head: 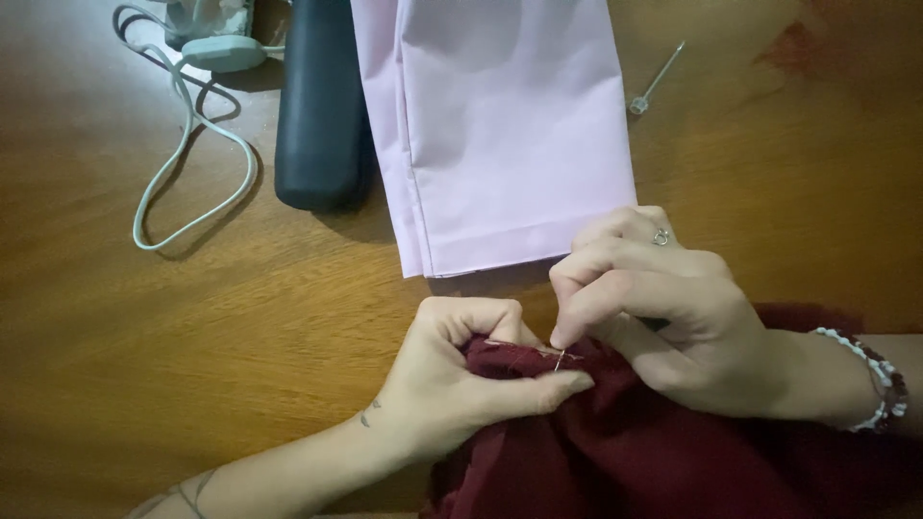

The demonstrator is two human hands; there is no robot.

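Stitching by hand, maroon cloth bunched at the near edge of a wooden table.

Left hand: fingers curled closed, pinching a folded edge of the cloth between thumb and forefinger, holding the fold taut and raised.

Right hand: fingers closed, thumb and forefinger nipping a fine needle where it enters the fold, just beside the left thumb. A ring sits on one finger, a beaded bracelet on the wrist.

Handling note, as a judgement: the stitch likely goes best with the fold kept tight and flat between the left fingers, the needle driven in short, even bites close to the edge, and the left thumb kept clear of the point.

Also on the table: pink cloth, folded, lying just beyond the hands; a dark oblong case touching its left side; a pale cable looping further left; a clear slim tool well apart to the right.
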